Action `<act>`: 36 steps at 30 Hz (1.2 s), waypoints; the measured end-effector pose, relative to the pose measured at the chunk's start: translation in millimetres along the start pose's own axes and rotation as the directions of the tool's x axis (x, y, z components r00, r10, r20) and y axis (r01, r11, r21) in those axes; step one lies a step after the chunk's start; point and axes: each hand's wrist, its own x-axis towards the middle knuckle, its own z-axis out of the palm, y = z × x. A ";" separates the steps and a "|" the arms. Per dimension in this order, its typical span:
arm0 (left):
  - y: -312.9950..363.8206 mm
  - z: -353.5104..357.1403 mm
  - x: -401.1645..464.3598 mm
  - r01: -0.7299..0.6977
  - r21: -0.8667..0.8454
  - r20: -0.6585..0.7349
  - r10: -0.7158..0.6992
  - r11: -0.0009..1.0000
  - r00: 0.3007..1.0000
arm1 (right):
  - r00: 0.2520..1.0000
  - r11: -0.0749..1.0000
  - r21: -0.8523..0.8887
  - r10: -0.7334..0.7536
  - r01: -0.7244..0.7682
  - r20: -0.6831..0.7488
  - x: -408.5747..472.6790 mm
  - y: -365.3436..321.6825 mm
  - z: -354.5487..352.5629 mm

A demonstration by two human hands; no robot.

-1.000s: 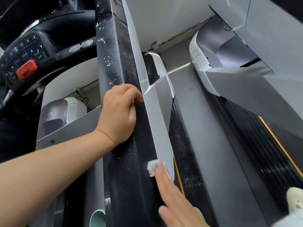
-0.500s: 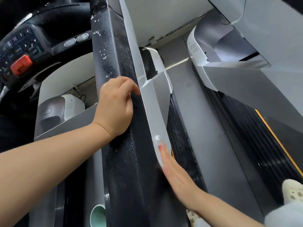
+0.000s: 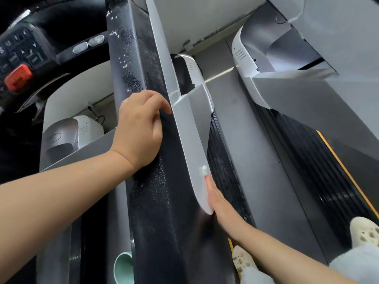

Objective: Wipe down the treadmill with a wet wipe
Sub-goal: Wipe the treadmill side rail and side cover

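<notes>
Your right hand lies flat, fingers straight, against the outer face of the silver side panel on the treadmill's black upright, pressing a small wad of white wet wipe under the fingertips; only a corner of the wipe shows past them, near the panel's lower end. Your left hand is curled over the upright higher up, fingers wrapped round its edge just beside the silver panel, and holds nothing but the post; the two hands are apart. Judging from this, you are partway through the panel's side face. To do it well, keep the wipe fully under your fingertips so bare skin does not drag on the plastic, press evenly, and run long overlapping strokes along the panel's length, not short dabs. The black face of the upright above your left hand carries pale specks and droplets, so it likely needs a pass too; refold the wipe to a fresh side first if it looks soiled. Left of the upright sits the console with its red stop button: keep clear of it. Right of the upright, the belt runs below your hand, and your feet in pale clogs stand near it.
</notes>
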 end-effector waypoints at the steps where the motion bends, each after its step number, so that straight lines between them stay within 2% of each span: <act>1: -0.6 0.2 0.1 0.000 0.001 0.000 0.000 1.000 1.000 | 0.999 0.999 -0.003 -0.034 0.035 0.027 -5.8 -9.7 -6.6; 2: -1.3 0.4 0.1 0.002 0.003 0.000 -0.002 1.000 1.000 | 0.998 0.998 0.024 -0.051 0.050 0.038 -15.4 -19.2 -8.3; 4: -1.9 0.5 -0.6 0.008 0.009 -0.002 -0.008 1.000 1.000 | 0.989 0.997 0.059 0.033 -0.042 0.143 -23.2 -39.4 -3.4; 6: -1.9 0.4 -0.3 0.005 0.008 0.002 -0.005 1.000 1.000 | 0.984 0.997 0.070 0.013 -0.026 0.178 -43.6 -38.3 4.9; 7: -1.6 0.2 0.1 0.001 0.006 0.007 -0.001 1.000 1.000 | 0.988 0.992 0.108 0.042 -0.058 0.147 -37.5 -28.5 6.2; 9: -1.0 0.4 0.5 -0.002 0.005 0.017 0.002 1.000 1.000 | 0.978 0.958 0.203 0.189 -0.204 0.091 -9.5 -13.7 0.1; 14: -0.5 -1.2 -0.1 -0.007 0.004 0.014 0.007 1.000 1.000 | 0.944 0.903 0.274 0.318 -0.331 0.091 43.6 8.0 -6.4; 16: 1.2 -1.7 1.1 -0.005 0.023 0.031 0.004 1.000 1.000 | 0.954 0.905 0.301 0.292 -0.300 0.071 36.8 -12.7 -3.1; 19: 7.3 -8.6 -0.9 -0.098 0.071 0.096 0.091 0.993 0.991 | 0.994 0.972 0.222 0.066 -0.082 0.082 -6.7 -27.3 7.3; 21: 9.8 -18.5 -8.8 -0.304 0.050 0.254 0.282 0.951 0.925 | 0.996 0.984 0.173 0.026 -0.041 0.087 -24.6 -17.2 9.6; 23: 7.9 -27.0 -21.6 -0.543 -0.027 0.465 0.491 0.839 0.736 | 0.993 0.975 0.204 0.066 -0.086 0.101 -20.0 -5.4 7.1; 24: 5.8 -28.9 -27.9 -0.620 -0.064 0.546 0.548 0.782 0.634 | 0.985 0.957 0.242 0.138 -0.158 0.099 -10.4 -0.8 5.7; 25: 3.5 -29.1 -33.1 -0.658 -0.083 0.596 0.567 0.748 0.569 | 0.966 0.917 0.304 0.238 -0.257 0.098 2.7 2.6 2.6; 27: -0.6 -27.1 -38.2 -0.658 -0.089 0.628 0.555 0.748 0.546 | 0.904 0.826 0.373 0.410 -0.423 0.117 30.3 7.5 -4.2; 29: -2.2 -25.8 -38.0 -0.651 -0.098 0.625 0.556 0.752 0.548 | 0.873 0.799 0.359 0.470 -0.483 0.129 47.8 11.0 -8.7; 33: -3.5 -26.5 -36.7 -0.649 -0.122 0.605 0.575 0.751 0.551 | 0.878 0.789 0.412 0.475 -0.456 0.061 48.8 6.9 -0.5; 36: -2.7 -25.9 -35.8 -0.642 -0.140 0.600 0.581 0.754 0.551 | 0.939 0.836 0.442 0.341 -0.326 0.046 9.5 4.5 16.1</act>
